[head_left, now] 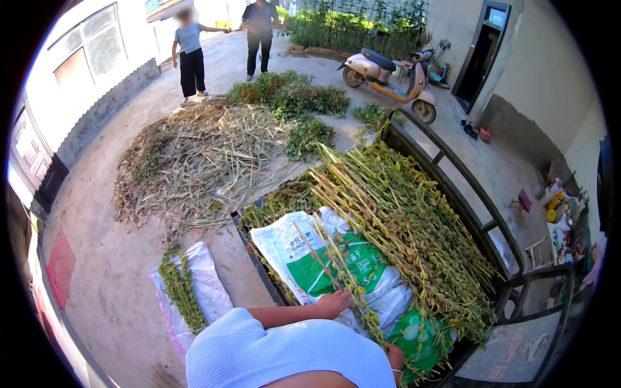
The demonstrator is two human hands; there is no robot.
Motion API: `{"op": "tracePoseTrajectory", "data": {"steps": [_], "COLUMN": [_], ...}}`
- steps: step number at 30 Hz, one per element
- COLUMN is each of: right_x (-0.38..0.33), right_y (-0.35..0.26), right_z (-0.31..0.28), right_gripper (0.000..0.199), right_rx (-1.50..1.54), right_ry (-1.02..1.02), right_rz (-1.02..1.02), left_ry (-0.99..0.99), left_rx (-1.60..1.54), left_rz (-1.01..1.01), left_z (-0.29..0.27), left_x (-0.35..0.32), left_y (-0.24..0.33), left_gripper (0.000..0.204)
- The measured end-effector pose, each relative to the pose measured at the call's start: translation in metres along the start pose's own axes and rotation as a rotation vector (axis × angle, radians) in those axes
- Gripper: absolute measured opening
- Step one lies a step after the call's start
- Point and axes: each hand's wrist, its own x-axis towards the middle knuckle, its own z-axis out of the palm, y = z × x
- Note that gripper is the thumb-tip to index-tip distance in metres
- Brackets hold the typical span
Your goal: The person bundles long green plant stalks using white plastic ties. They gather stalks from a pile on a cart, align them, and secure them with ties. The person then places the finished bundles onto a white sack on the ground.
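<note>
Shirt (272, 346) closest; left hand (333, 304) grips stalks (366, 315) over a sack (275, 239), likely steadying them, inside the cart's (264, 269) near edge; right hand (394, 357) half-hidden, grip I can't tell.

Pale blue, finely ribbed top (291, 343) — bare left forearm (282, 315), thin pale band (396, 370) at the right wrist, bare fingers (343, 299)

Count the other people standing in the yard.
2. A person in a pale top stands at the far edge of the straw heap; a person in dark clothes stands to the right, beyond the green plants. Others may be hidden.
</note>
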Motion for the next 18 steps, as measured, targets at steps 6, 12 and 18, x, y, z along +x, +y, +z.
{"op": "tracePoseTrajectory", "data": {"steps": [6,12,18], "right_x": [0.01,0.009,0.0], "right_y": [0.001,0.032,-0.001], "right_z": [0.006,0.029,0.002], "right_gripper": [0.02,0.036,0.041], "right_rx": [-0.038,0.071,0.059], "right_ry": [0.006,0.021,0.04], "right_rz": [-0.081,-0.085,-0.125], "left_ry": [0.007,-0.069,-0.163], "left_rx": [0.004,-0.005,-0.007], "left_rz": [-0.003,0.025,0.0], "left_z": [0.021,0.023,0.021], "left_x": [0.0,0.002,0.001], "left_y": [-0.013,-0.013,-0.014], "left_gripper": [0.048,0.05,0.043]}}
